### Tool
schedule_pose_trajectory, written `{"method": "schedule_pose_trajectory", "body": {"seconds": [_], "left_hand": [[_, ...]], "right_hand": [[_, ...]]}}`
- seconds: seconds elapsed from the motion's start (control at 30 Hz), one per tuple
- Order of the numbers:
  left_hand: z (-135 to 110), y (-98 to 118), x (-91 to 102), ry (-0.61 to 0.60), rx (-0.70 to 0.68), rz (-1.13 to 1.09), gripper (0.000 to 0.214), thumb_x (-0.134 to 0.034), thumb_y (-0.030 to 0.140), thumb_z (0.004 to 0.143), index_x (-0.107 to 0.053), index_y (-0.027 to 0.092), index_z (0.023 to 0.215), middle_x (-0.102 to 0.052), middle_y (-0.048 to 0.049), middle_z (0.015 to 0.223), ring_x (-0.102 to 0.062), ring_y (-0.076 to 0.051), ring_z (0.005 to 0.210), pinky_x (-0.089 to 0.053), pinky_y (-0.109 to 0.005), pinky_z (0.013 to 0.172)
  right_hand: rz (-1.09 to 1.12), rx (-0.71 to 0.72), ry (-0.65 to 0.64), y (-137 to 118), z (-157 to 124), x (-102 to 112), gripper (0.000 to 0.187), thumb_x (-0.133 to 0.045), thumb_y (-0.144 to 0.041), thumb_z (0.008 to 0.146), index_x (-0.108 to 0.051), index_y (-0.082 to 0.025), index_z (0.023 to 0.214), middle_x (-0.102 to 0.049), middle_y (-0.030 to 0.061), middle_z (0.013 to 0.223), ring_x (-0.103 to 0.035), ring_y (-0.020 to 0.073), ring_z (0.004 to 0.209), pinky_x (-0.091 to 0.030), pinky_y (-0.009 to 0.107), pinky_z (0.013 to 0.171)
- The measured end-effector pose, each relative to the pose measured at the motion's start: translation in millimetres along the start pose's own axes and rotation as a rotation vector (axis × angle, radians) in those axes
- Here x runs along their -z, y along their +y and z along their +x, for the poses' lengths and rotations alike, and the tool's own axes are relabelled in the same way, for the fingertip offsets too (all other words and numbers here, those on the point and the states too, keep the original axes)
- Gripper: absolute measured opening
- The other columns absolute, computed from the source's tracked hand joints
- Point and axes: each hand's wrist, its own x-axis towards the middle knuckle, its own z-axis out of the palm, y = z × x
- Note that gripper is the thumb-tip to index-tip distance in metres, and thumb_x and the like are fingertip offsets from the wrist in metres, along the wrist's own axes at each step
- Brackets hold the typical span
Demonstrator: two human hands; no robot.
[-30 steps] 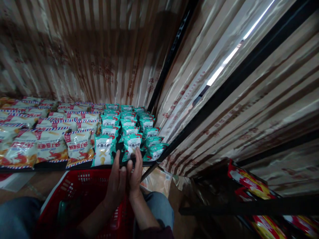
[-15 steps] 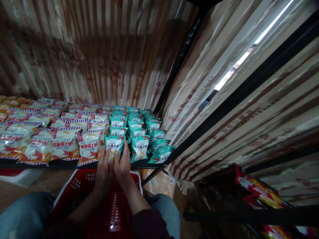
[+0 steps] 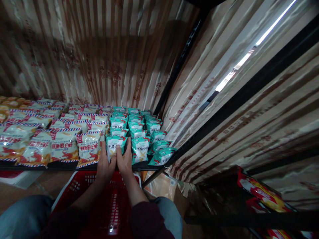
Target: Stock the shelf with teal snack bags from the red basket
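A teal and white snack bag (image 3: 113, 143) stands at the front edge of the shelf, between my two hands. My left hand (image 3: 106, 166) is against its left side, thumb on the lower front. From the right, my right hand (image 3: 124, 159) grips the same bag, thumb across its front and fingers along the side. Right beside it stands another teal bag (image 3: 140, 149) of the same kind, with rows of more behind. On the left, close to my left hand, is a white and orange snack bag (image 3: 90, 147) with a striped edge.
A red plastic basket (image 3: 136, 181) sits below the shelf between my knees. The black shelf edge (image 3: 62, 166) and a slanted black post (image 3: 184, 146) frame the bags. Striped sheeting (image 3: 99, 59) hangs behind. Red and yellow packets (image 3: 264, 192) lie on a lower rack at right.
My thumbs have shifted slightly on the front of the teal bag, and both hands now hold its sides more plainly. The bag stays at the front of its row.
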Motion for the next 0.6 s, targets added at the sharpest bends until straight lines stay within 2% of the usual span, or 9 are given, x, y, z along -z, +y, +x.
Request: {"method": "schedule_pose_trajectory", "body": {"seconds": [0.07,0.17,0.37,0.6], "left_hand": [[3.9,4.1,0.8,-0.03,0.052,0.009,0.071,-0.047,0.034,0.081,-0.024,0.006,0.142,-0.032,-0.021,0.146,-0.032,-0.03,0.134,-0.03,-0.045,0.109],[8.6,7.0,-1.0,-0.041,0.037,-0.009,0.071,-0.048,0.033,0.08,-0.025,0.007,0.142,-0.037,-0.0209,0.143,-0.039,-0.03,0.13,-0.034,-0.046,0.106],[10.3,7.7,-7.9,-0.076,-0.024,-0.05,0.067,-0.047,0.034,0.081,-0.029,0.009,0.141,-0.046,-0.0184,0.137,-0.046,-0.028,0.126,-0.037,-0.045,0.104],[10.5,9.0,-7.3,-0.055,-0.004,-0.023,0.068,-0.049,0.035,0.081,-0.029,0.01,0.141,-0.043,-0.0184,0.14,-0.04,-0.029,0.13,-0.032,-0.046,0.107]], "right_hand": [[0.001,-0.032,-0.023,1.7,2.3,-0.6,0.064,-0.048,-0.041,0.086,-0.03,-0.014,0.142,-0.05,0.0122,0.136,-0.046,0.0216,0.126,-0.036,0.036,0.104],[-0.019,-0.022,0.003,7.7,4.2,-2.2,0.059,-0.048,-0.042,0.087,-0.036,-0.016,0.139,-0.058,0.0102,0.127,-0.053,0.0212,0.119,-0.041,0.035,0.099],[-0.066,0.01,0.096,17.6,5.1,-1.8,0.061,-0.039,-0.05,0.088,-0.044,-0.008,0.132,-0.053,0.0189,0.131,-0.05,0.0275,0.121,-0.04,0.043,0.099],[-0.13,0.063,0.124,20.1,4.8,-4.1,0.062,-0.033,-0.051,0.091,-0.043,-0.007,0.133,-0.055,0.02,0.128,-0.053,0.0268,0.119,-0.042,0.042,0.097]]}}
